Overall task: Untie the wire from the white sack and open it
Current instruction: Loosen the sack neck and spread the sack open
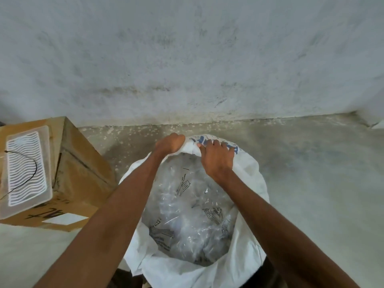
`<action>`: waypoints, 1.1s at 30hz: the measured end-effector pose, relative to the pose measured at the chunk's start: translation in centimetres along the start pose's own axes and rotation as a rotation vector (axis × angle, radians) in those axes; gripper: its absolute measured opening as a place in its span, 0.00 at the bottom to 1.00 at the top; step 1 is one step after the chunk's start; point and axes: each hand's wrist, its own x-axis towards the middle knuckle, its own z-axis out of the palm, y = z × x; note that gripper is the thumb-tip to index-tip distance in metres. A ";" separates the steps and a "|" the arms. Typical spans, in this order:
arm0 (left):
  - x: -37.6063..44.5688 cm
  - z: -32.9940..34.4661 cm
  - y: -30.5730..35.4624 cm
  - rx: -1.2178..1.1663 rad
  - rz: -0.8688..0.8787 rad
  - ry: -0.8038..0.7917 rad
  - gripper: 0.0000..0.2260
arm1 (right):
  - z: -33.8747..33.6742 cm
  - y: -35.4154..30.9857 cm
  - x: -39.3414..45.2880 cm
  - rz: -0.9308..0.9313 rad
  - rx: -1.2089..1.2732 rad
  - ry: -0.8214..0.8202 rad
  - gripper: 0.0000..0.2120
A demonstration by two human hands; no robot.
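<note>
Head view: sack (pixel 245 265) on floor between forearms, mouth already wide. Left hand (pixel 170 144) and right hand (pixel 217 157) curled over far rim, gripping cloth, likely rolling it down. Clear bags (pixel 187 215) beneath fingers. Wire (pixel 31 175) well left, on tray (pixel 46 163).

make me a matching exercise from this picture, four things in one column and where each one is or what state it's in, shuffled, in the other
Things
1. white sack
2. black wire
3. cardboard box
4. clear plastic bags

Places or states
A. inside the sack
B. lying loose across the ribbed plastic tray on the box
C. mouth open, far rim gripped by both hands, left and right
D. on the floor by the wall, left of the sack

Pairs: 1-C, 2-B, 3-D, 4-A
</note>
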 end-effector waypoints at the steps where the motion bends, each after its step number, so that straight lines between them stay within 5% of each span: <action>1: 0.7 -0.2 0.2 -0.062 -0.015 -0.077 0.19 | 0.0 0.2 -0.5 0.003 -0.037 -0.016 0.21; 3: 1.7 0.0 0.8 0.042 0.043 -0.134 0.18 | 0.0 1.1 -0.7 -0.064 -0.130 -0.005 0.17; 6: 0.8 1.1 1.6 0.355 0.230 0.147 0.26 | -0.5 2.4 1.7 -0.141 -0.090 -0.096 0.26; 8: -0.3 2.7 2.3 0.428 0.493 0.274 0.24 | -0.5 2.9 3.7 -0.103 0.056 -0.237 0.20; 10: -0.7 4.2 2.6 0.311 0.643 0.165 0.20 | -0.5 3.9 5.8 0.062 0.358 -0.401 0.24; 13: -0.6 5.1 2.7 0.204 0.640 0.084 0.19 | 0.0 5.6 7.7 0.173 0.541 -0.639 0.32; 15: -0.2 5.6 3.3 0.305 0.575 0.163 0.21 | 1.1 6.2 8.0 0.171 0.578 -0.584 0.34; 18: 1.3 5.3 4.5 0.355 0.369 0.154 0.22 | 2.2 5.8 5.5 0.160 0.503 -0.252 0.32; 20: 2.7 4.3 4.8 0.319 0.273 0.024 0.22 | 2.9 5.2 2.7 0.164 0.295 -0.018 0.29; 23: 3.7 2.9 5.5 0.264 0.297 -0.226 0.17 | 2.6 4.6 -0.7 0.233 0.172 0.018 0.28; 27: 3.6 2.8 5.7 0.307 0.359 -0.115 0.25 | 2.4 6.8 1.0 0.225 0.357 -0.153 0.31; 30: 2.3 4.4 5.7 0.582 0.596 0.072 0.25 | 1.1 8.6 3.8 0.318 0.701 -0.375 0.39; 33: 1.4 6.0 6.6 0.518 0.845 0.034 0.19 | 0.2 9.8 4.9 0.380 0.860 -0.574 0.37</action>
